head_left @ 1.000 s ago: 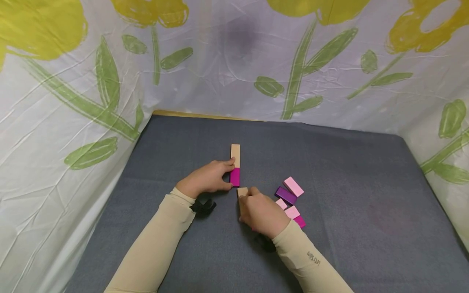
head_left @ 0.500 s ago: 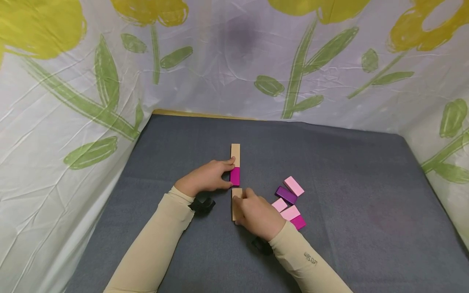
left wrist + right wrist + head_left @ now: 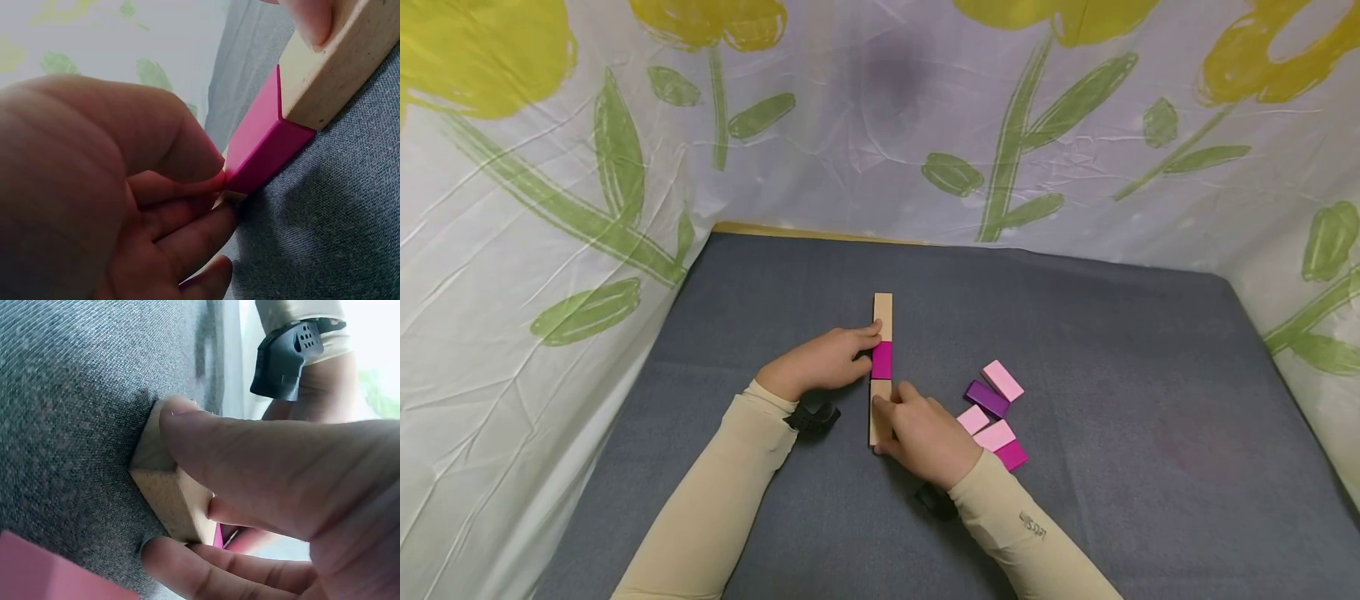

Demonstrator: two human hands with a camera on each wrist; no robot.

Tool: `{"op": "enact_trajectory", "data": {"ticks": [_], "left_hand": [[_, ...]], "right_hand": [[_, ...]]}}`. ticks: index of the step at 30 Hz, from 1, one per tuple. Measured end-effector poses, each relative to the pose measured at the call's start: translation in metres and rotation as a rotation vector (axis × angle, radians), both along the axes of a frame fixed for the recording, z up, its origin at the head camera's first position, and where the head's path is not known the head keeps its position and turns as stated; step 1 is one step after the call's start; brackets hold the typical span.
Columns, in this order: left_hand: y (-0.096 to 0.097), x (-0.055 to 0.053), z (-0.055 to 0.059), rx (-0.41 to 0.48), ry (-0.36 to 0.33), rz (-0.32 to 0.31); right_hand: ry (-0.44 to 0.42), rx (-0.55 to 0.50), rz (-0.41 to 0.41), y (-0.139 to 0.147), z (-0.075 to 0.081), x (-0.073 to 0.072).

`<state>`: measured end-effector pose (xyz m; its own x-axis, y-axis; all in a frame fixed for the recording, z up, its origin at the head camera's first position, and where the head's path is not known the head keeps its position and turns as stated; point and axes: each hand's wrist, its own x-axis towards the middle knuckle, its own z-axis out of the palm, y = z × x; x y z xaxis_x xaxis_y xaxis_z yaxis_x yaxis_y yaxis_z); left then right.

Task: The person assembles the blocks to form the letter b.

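Observation:
A straight row lies on the dark cloth: a far natural wooden block [image 3: 883, 309], a magenta block [image 3: 882, 360] and a near natural wooden block [image 3: 880, 412]. My left hand [image 3: 823, 364] rests against the left side of the row, its fingers and thumb touching around the magenta block. In the left wrist view that thumb meets the edge of the magenta block [image 3: 259, 140]. My right hand [image 3: 931, 435] grips the near wooden block, which touches the magenta one. In the right wrist view the thumb presses on the end of this wooden block [image 3: 165, 494].
To the right of my right hand lies a loose group: a pink block [image 3: 1002, 381], a purple block [image 3: 987, 399], two more pink pieces and a magenta piece [image 3: 1011, 455]. A white curtain with painted flowers [image 3: 850, 142] surrounds the back and sides.
My right hand has moved the near wooden block left and slightly away from me, against the magenta block. My left thumb has shifted off the magenta block's near corner.

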<state>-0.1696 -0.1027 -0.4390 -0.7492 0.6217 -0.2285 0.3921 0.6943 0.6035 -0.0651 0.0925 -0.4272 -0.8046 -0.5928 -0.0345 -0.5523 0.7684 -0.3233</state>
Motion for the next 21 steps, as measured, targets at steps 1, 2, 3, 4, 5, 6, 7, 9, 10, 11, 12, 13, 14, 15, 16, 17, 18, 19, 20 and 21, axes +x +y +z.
{"op": "enact_trajectory", "data": {"ticks": [1, 2, 3, 4, 5, 6, 7, 9, 10, 11, 12, 13, 14, 15, 16, 17, 18, 19, 20, 21], "left_hand": [[0.0002, -0.0001, 0.0000, -0.001, 0.000, 0.000], [0.0003, 0.0000, 0.0003, 0.000, 0.000, 0.000], [0.0003, 0.0001, 0.0006, 0.000, 0.001, -0.001], [0.0002, 0.0000, 0.0004, 0.001, 0.003, -0.002], [0.0000, -0.0002, 0.0001, 0.002, 0.003, -0.004], [-0.0003, -0.0002, -0.0004, 0.000, 0.005, -0.009], [-0.0006, -0.0002, -0.0007, 0.000, 0.006, -0.012], [-0.0014, -0.0002, -0.0012, -0.001, 0.003, -0.019], [-0.0016, -0.0003, -0.0014, 0.000, -0.002, -0.023], [-0.0019, -0.0001, -0.0013, 0.000, -0.005, -0.026], [-0.0020, 0.0001, -0.0011, -0.001, -0.007, -0.029], [-0.0020, 0.0001, -0.0008, 0.002, -0.013, -0.032], [-0.0019, 0.0003, -0.0004, 0.005, -0.022, -0.035], [-0.0018, 0.0006, 0.0001, 0.007, -0.033, -0.040], [-0.0016, 0.0009, 0.0006, 0.008, -0.044, -0.045], [-0.0014, 0.0012, 0.0010, 0.011, -0.059, -0.049], [-0.0011, 0.0016, 0.0014, 0.013, -0.073, -0.054], [-0.0008, 0.0021, 0.0018, 0.014, -0.089, -0.057], [-0.0004, 0.0027, 0.0025, 0.015, -0.106, -0.059], [0.0000, 0.0033, 0.0027, 0.013, -0.117, -0.058]], "right_hand": [[0.002, -0.001, 0.000, -0.0001, -0.0001, -0.0001], [0.001, -0.004, 0.000, -0.0001, -0.0001, -0.0002], [0.001, -0.005, 0.000, -0.0001, -0.0001, -0.0004], [-0.002, -0.006, -0.002, -0.0001, 0.0000, -0.0003], [-0.005, -0.008, -0.004, -0.0002, -0.0001, -0.0004], [-0.010, -0.010, -0.008, -0.0001, -0.0003, -0.0005], [-0.015, -0.012, -0.012, -0.0001, -0.0002, -0.0005], [-0.018, -0.016, -0.016, 0.0001, -0.0005, -0.0005], [-0.018, -0.019, -0.018, 0.0003, -0.0006, -0.0004], [-0.018, -0.022, -0.020, 0.0005, -0.0006, -0.0005], [-0.018, -0.025, -0.019, 0.0008, -0.0005, -0.0005], [-0.018, -0.027, -0.018, 0.0009, -0.0005, -0.0007], [-0.019, -0.029, -0.018, 0.0011, -0.0005, -0.0009], [-0.019, -0.031, -0.017, 0.0013, -0.0003, -0.0011], [-0.018, -0.031, -0.016, 0.0015, -0.0004, -0.0012], [-0.016, -0.032, -0.014, 0.0016, -0.0005, -0.0015], [-0.012, -0.035, -0.011, 0.0018, -0.0005, -0.0017], [-0.009, -0.037, -0.009, 0.0019, -0.0007, -0.0020], [-0.006, -0.040, -0.006, 0.0020, -0.0008, -0.0021], [-0.003, -0.041, -0.003, 0.0021, -0.0009, -0.0023]]}}
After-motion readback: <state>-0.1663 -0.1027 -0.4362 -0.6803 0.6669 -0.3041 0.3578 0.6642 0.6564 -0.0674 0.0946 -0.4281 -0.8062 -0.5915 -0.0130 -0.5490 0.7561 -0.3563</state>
